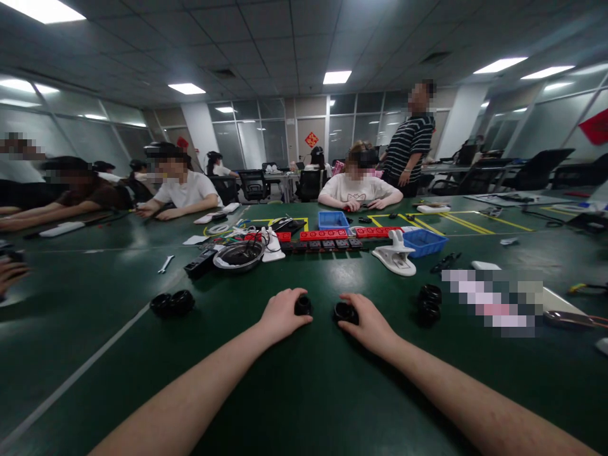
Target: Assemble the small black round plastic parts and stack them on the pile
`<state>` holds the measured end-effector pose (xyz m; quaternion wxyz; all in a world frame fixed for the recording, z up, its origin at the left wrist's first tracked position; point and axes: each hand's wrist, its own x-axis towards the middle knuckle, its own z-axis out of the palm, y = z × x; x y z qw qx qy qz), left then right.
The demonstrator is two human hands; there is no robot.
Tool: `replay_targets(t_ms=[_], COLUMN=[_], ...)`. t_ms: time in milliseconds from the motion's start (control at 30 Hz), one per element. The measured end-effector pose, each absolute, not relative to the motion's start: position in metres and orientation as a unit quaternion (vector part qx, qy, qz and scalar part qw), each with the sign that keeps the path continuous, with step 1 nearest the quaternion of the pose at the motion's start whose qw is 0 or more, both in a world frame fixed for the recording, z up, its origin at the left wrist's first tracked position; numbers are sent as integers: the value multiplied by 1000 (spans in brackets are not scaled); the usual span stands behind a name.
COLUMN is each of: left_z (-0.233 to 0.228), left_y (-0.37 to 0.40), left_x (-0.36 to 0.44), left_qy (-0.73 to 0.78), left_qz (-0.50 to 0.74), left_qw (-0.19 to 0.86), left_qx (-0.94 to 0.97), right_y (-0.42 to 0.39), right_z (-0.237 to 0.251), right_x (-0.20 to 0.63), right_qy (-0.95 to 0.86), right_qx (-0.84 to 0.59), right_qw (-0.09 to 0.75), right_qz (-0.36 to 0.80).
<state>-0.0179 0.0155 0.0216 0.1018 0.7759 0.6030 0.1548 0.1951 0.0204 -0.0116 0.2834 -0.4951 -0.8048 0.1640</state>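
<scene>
We sit at a long green table [304, 392] in a glass-walled office under bright ceiling panels, with other people seated along its far and left sides and one person in a striped shirt [408, 152] standing behind them. Our left hand [281, 315] lies knuckles up on the green surface, its fingers curled around a small black round part [303, 306] that pokes out past the fingertips. Our right hand [368, 323] mirrors it just beside, fingers bent over a second black part [344, 311], which rests on the table under the fingertips; the two parts sit near each other with a narrow strip of bare table between them. Both forearms run back toward us from the lower corners. To the right of the right hand stands a small pile of black rings [429, 303], and well to the left of the left hand lies another pair of black rings [171, 303]. Farther out, ahead of the hands, we see a round metal dish [238, 256], a white clamp-like stand [396, 254], a row of red and black power strips [327, 238], and two blue bins [333, 220] [422, 241]. A small wrench [166, 263] lies on the table to the left, and a co-worker's hand [12, 272] reaches in at the left edge.
</scene>
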Motion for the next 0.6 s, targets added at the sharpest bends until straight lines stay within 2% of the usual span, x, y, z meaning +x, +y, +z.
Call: replay_targets(t_ms=[200, 400, 600], left_z=[34, 40, 24], left_y=[20, -22, -77], left_x=[-80, -147, -210], left_qy=[666, 725, 814], left_qz=[95, 54, 99], left_qw=[82, 75, 74], left_qx=[735, 683, 567], right_y=[19, 18, 18], right_z=[-12, -10, -12], right_x=[196, 197, 196], right_qy=[-819, -823, -822], right_qx=[-491, -484, -483], right_qw=[256, 258, 265], right_qz=[149, 145, 145])
